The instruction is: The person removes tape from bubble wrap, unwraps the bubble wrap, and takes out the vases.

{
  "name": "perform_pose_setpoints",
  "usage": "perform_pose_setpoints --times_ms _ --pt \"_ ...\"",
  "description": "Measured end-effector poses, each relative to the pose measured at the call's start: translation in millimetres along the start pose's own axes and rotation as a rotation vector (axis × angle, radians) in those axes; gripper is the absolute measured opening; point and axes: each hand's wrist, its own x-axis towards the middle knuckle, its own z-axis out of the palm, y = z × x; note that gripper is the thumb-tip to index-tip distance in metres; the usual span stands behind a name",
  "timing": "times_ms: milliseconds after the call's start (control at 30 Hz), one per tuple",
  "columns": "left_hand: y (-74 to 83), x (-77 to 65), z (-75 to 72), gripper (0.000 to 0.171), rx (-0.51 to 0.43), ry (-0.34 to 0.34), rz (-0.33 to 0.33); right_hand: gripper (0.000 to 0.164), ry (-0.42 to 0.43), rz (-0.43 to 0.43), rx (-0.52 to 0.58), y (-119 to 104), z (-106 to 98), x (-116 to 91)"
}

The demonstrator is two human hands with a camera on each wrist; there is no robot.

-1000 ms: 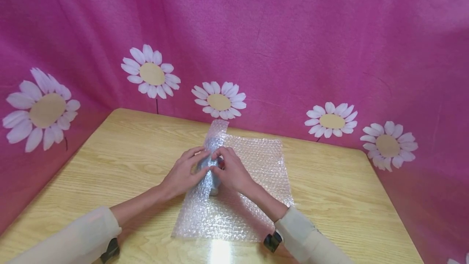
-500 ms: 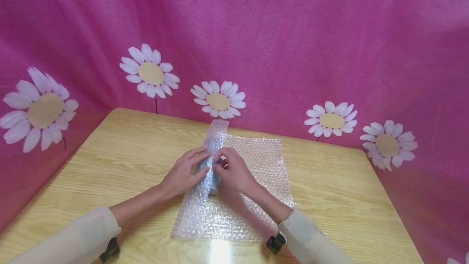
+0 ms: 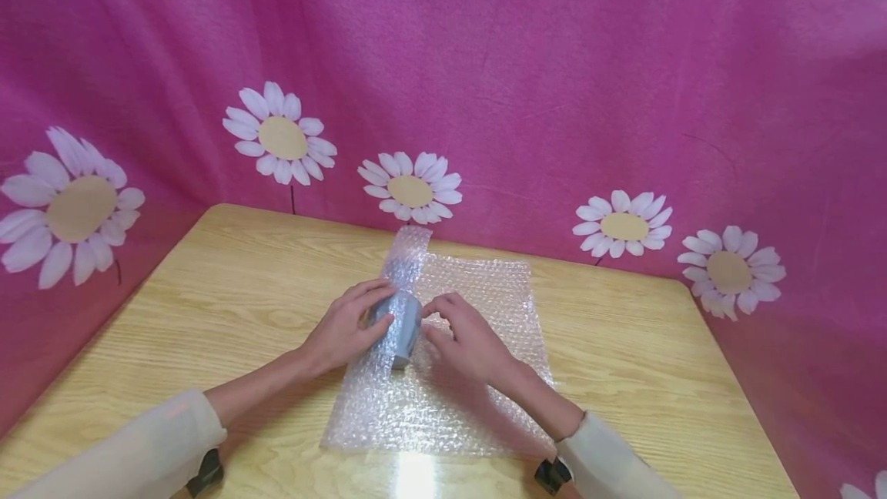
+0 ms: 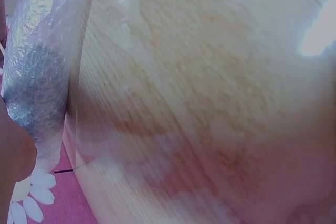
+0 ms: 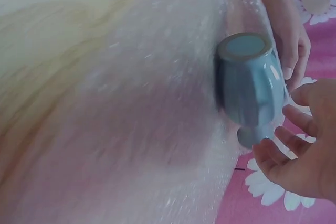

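A glazed blue-grey ceramic vessel point(image 5: 249, 87) lies on its side on a sheet of bubble wrap point(image 3: 471, 329), its ringed base facing the right wrist camera. A small rounded part juts from it; whether this is a handle or a neck I cannot tell. The sheet's left edge is folded over the vessel's left side. My left hand point(image 3: 343, 326) presses this fold against the vessel, thumb and fingers spread apart. Just right of the vessel is my right hand point(image 3: 471, 337), fingers loosely bent and holding nothing. In the left wrist view, the wrap point(image 4: 39, 72) veils the vessel.
The wooden table point(image 3: 624, 391) extends around the sheet on both sides. A magenta cloth point(image 3: 520, 98) printed with white daisies stands behind and beside the table. Light glares off the table's near edge.
My right hand has come off the folded wrap and moved right, towards me, uncovering more of the vessel. The left hand stays in place on the fold.
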Motion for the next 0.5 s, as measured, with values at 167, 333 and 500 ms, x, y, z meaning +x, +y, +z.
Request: perform_pose_setpoints --times_ms 167,333,500 --pt "0.6 0.8 0.1 0.045 0.002 0.001 -0.005 0.033 -0.08 -0.067 -0.16 9 -6 -15" --pt "0.5 0.8 0.2 0.045 -0.005 -0.001 -0.012 0.043 -0.173 -0.073 -0.262 18 -9 -31" --pt "-0.4 0.1 0.2 0.044 -0.013 -0.006 -0.024 0.046 -0.216 -0.103 -0.33 28 -10 -44"
